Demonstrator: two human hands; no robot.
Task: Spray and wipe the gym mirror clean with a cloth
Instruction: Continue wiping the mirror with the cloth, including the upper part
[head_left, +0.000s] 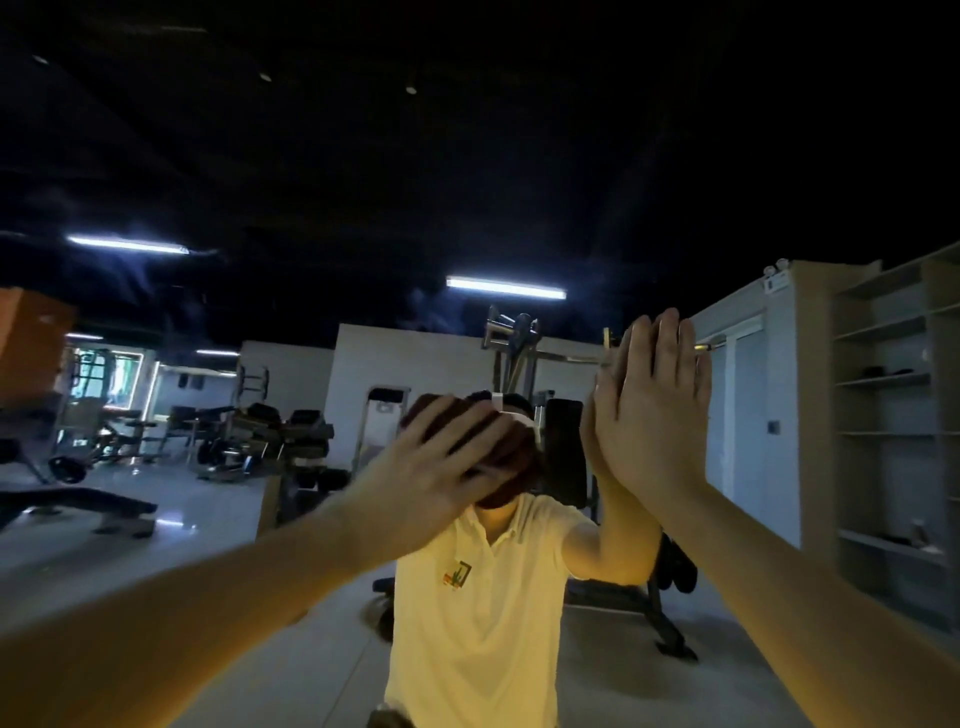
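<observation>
The gym mirror (467, 182) fills the whole view, showing the dark ceiling and my reflection in a yellow shirt. My left hand (436, 462) lies with spread, straight fingers over a brown cloth (511, 462) and presses it against the glass at the centre. My right hand (657, 410) is held flat against the mirror to the right of the cloth, fingers straight and together, meeting its own reflection. No spray bottle is in view.
All else is reflection: weight benches and racks (249, 436) at the left, a cable machine (514, 353) behind me, white partition walls, and open shelving (893, 405) at the right. Ceiling tube lights (506, 287) glare in the glass.
</observation>
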